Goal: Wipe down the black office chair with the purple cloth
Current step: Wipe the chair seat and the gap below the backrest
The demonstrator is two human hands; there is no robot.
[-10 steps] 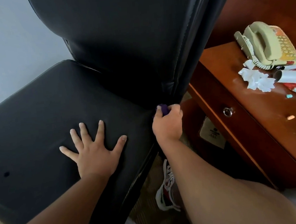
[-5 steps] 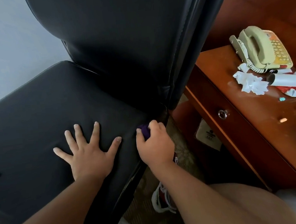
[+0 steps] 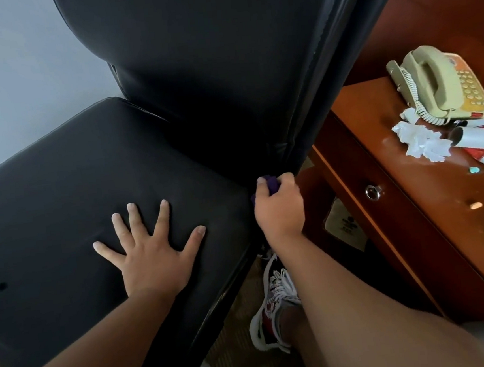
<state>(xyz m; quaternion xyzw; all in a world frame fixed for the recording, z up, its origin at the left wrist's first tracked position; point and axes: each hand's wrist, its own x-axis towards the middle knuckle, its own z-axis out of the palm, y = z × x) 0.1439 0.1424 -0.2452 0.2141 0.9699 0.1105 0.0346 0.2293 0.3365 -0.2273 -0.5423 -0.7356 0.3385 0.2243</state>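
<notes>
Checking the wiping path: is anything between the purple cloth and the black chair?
Nothing visible does. The right hand holds the cloth against the chair at the seat corner; the left hand lies flat on that seat, further left.

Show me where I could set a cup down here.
The seat is bare left of the left hand, out to its edge. The desk has a free strip along its drawer edge, beside the chair back. Crowded: the phone and crumpled tissue; the right hand with the purple cloth fills the seat's corner.
</notes>
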